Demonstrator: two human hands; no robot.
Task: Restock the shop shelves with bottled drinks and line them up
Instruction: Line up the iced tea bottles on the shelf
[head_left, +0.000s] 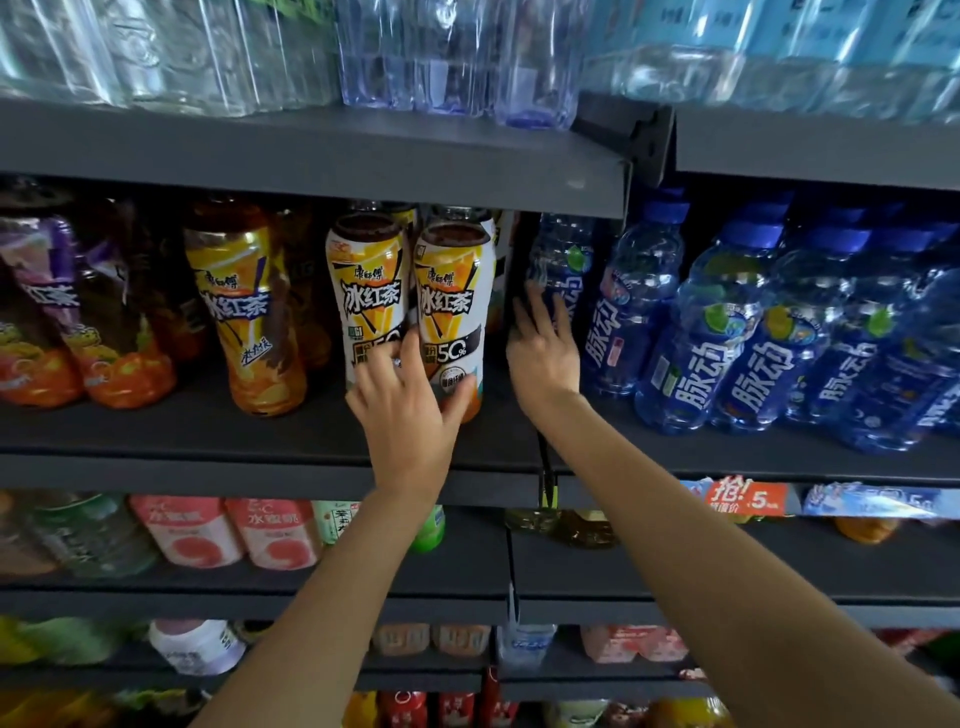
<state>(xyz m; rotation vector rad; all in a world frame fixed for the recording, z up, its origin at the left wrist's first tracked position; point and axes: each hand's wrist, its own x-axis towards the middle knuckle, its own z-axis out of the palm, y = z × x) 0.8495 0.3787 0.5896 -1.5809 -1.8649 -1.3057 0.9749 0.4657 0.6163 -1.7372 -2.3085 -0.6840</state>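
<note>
Two white-and-yellow iced tea bottles stand side by side on the dark middle shelf (208, 436). My left hand (410, 410) wraps the base of the right one (452, 291), thumb on its right side, fingers reaching into the seam beside the left one (366, 291). A gap lies to the right of them. At the back of it stands a clear blue drink bottle (563, 254). My right hand (543, 358) reaches into the gap with fingers spread, their tips resting on that bottle's lower front.
Several blue drink bottles (727, 338) fill the shelf to the right. A yellow iced tea bottle (244, 306) and darker bottles stand to the left. The upper shelf's edge (363, 176) hangs low over the caps, with water bottles above. Lower shelves hold assorted drinks.
</note>
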